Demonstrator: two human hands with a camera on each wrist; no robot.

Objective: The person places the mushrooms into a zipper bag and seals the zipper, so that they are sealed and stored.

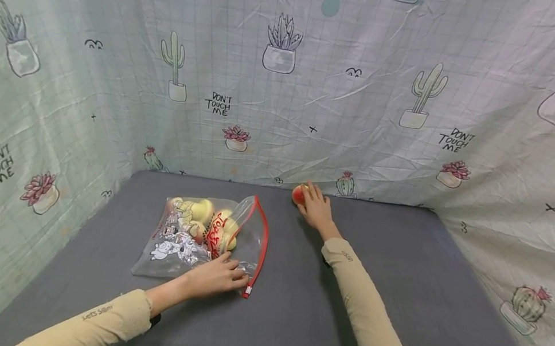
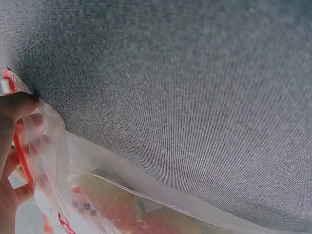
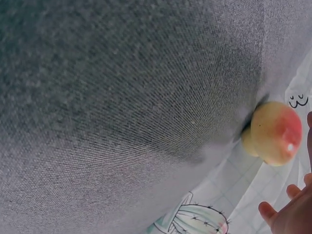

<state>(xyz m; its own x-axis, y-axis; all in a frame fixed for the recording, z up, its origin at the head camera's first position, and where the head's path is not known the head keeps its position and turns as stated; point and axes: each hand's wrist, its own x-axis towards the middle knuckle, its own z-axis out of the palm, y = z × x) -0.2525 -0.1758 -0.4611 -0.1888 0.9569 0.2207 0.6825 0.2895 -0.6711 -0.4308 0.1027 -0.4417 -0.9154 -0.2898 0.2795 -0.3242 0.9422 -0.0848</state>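
Note:
A clear zip bag [image 1: 169,266] with a red zip edge lies on the left part of the table, its mouth to the right. Several yellow fruits with red blushes show through its plastic. My left hand [image 1: 217,276] pinches the near side of the bag's mouth, by the slider; in the left wrist view the thumb [image 2: 19,105] is outside and fingers show through the plastic. At the table's far edge lies a pear-shaped yellow fruit [image 3: 275,132] with a red blush. My right hand [image 1: 318,210] reaches over it with spread fingers; the right wrist view shows a gap between them.
The grey cloth-covered table [image 1: 283,335] extends to both sides of the arms. Behind it hangs a pale curtain [image 1: 286,99] printed with potted cacti, and more of it encloses the left and right sides. The fruit lies close against the back curtain.

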